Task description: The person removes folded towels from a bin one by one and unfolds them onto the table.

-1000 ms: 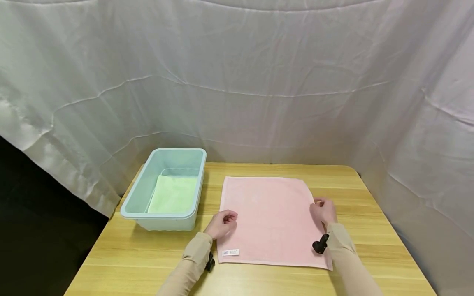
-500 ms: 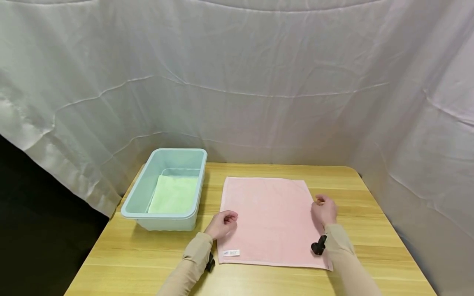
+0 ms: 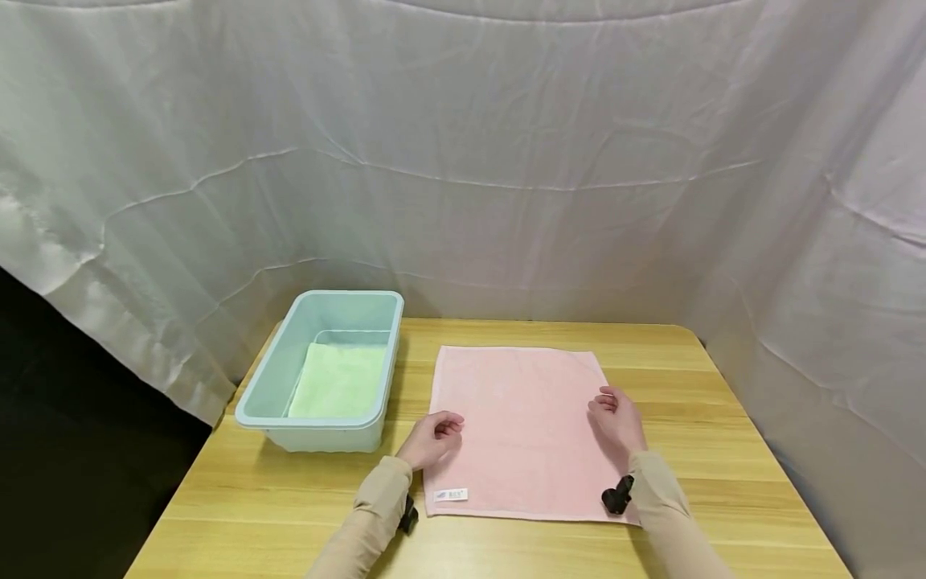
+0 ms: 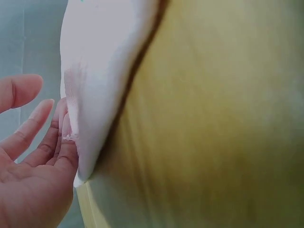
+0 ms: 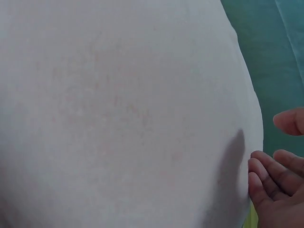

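We see the pink cloth (image 3: pixel 521 426) laid flat on the wooden counter (image 3: pixel 731 490), between the two hands. The left hand (image 3: pixel 432 441) is at its left edge: the fingertips are over the cloth, while the wrist is beyond the edge. In the left wrist view, its fingers are loosely bent and the thumb stands away from them; the lower fingers meet the cloth's border, and we see no pinch.

The right hand (image 3: pixel 618 420) is on the opposite side, with its fingertips just inside the right edge and the back of the hand reaching past it. We find its fingers gently bent and close together, the thumb well apart from them, gripping nothing. A shadow falls on the cloth near the fingertips; we cannot tell whether they touch it.

A small white label (image 3: pixel 452 494) sits at the cloth's near left corner, close to the left wrist. Left of the cloth, and apart from it, we see a pale blue tub (image 3: pixel 325 439) with a folded green cloth (image 3: pixel 340 382) on its bottom. Behind the counter hangs a pale curtain (image 3: pixel 463 161).
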`<state>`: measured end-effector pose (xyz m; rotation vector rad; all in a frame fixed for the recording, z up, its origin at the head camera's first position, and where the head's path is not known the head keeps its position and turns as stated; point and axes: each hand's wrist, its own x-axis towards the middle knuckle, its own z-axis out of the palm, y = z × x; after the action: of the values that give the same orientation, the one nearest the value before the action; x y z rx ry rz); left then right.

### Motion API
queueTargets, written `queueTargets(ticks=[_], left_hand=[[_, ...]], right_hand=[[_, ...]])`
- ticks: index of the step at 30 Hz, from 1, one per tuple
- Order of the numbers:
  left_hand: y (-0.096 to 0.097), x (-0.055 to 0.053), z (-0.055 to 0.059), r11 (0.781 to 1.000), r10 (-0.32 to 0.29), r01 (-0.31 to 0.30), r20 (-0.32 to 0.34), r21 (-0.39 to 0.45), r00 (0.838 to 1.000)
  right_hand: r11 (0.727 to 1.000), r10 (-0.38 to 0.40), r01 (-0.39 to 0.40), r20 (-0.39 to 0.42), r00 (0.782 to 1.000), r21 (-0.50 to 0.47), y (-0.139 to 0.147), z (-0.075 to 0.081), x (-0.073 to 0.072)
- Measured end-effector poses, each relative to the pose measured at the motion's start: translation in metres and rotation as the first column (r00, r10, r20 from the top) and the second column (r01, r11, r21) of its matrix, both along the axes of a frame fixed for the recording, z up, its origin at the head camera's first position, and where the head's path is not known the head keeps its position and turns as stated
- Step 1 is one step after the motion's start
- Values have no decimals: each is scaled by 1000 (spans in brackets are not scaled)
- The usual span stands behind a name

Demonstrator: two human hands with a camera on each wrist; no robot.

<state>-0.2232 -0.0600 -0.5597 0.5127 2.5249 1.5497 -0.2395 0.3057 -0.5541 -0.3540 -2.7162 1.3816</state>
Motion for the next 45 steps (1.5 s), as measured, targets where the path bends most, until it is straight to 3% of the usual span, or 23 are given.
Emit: queueTargets(ticks=[10,23,29,34,38,45], left_hand=[[-6,2,2,1000,-19,18,-28,-25,999],[-3,2,6,992,-113,113,-2,-48,994],[2,1,5,992,-119,120,15,-36,993],[3,1,5,995,-96,96,-10,-42,995],[4,2,8,992,-96,93,-35,-87,995],[7,3,10,984,-125,120,-25,-133,992]], right_hand=[[993,113,-114,19,993,36,8,-4,1],[996,86,-86,68,994,-2,35,-5,-5],[998,25,-26,-10,1000,-50,30,-3,2],[998,-3,10,-105,994,61,15,-3,15],[991,25,-17,-60,998,136,8,1,25],[996,40,-45,65,997,80,13,3,34]])
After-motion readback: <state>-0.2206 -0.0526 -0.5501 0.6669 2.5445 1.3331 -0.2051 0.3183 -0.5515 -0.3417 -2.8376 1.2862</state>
